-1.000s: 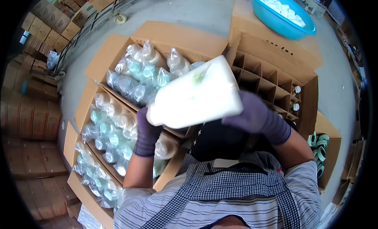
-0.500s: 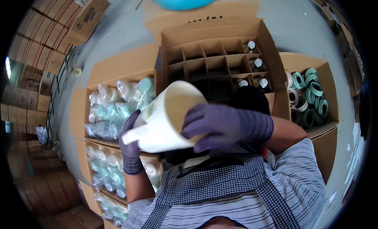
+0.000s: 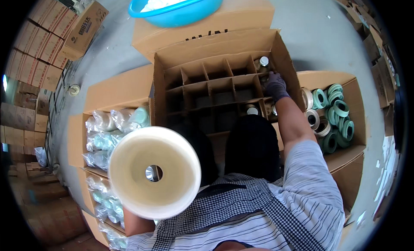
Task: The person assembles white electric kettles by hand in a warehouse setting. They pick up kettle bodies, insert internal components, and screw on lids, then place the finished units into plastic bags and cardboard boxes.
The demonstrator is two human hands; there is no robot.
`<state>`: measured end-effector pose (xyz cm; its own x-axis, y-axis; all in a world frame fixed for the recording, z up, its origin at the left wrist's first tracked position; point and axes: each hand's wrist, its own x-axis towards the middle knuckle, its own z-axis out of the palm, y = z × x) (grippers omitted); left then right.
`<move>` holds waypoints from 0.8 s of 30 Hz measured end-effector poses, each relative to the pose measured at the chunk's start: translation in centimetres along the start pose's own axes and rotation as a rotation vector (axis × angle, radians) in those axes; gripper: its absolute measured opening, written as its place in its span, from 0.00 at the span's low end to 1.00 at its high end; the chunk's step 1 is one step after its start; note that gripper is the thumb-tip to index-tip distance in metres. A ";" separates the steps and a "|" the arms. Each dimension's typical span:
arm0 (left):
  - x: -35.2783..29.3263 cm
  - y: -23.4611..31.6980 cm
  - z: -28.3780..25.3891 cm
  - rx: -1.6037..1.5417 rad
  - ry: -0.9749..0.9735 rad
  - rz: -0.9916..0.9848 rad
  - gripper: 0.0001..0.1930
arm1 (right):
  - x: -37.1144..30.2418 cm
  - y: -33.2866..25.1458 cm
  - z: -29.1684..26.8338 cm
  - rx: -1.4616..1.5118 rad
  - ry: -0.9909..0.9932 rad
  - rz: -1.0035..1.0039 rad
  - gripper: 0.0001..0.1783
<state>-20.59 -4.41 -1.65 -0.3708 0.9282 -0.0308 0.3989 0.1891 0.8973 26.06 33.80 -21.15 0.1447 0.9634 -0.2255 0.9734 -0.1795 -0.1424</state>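
A white plastic jug, its wide mouth facing up, is held close to my body on the left. Through its cream-coloured inside a round dark hole with something shiny shows at the bottom. My left hand is hidden behind the jug; only the forearm shows below it. My gloved right hand reaches into the divided carton, its fingers closed over the top of a bottle in the right-hand column. Another white-capped bottle stands just beyond it. Two more bottles stand nearer, one of them a capped bottle.
A left carton holds several plastic-wrapped pieces. On the right, an open carton contains green and white ring-shaped rolls. A blue basin with white material sits on a carton at the back. Stacked cartons line the left side.
My right hand has left the jug's mouth and reached forward right into the divided carton. The jug has come lower and left, its mouth turned upward. The view has shifted a little.
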 end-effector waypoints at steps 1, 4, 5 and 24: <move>-0.5 0.2 -0.3 -0.001 0.016 0.008 0.38 | -1.8 -1.3 -3.1 -0.024 0.032 -0.033 0.26; -0.6 1.4 0.4 -0.011 0.025 0.108 0.37 | -10.0 -2.6 -12.1 0.011 0.230 -0.189 0.25; -0.8 2.2 0.9 -0.002 0.030 0.169 0.36 | -12.9 -2.1 -13.8 0.104 0.373 -0.293 0.25; 7.9 -7.5 5.8 0.528 0.129 0.035 0.28 | -34.9 -4.9 -14.7 1.273 -0.320 -0.888 0.51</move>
<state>-21.68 3.31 -11.21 -0.4366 0.8961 0.0796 0.7674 0.3248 0.5528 18.85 4.01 1.61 -0.5675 0.7977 0.2041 -0.0796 0.1935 -0.9779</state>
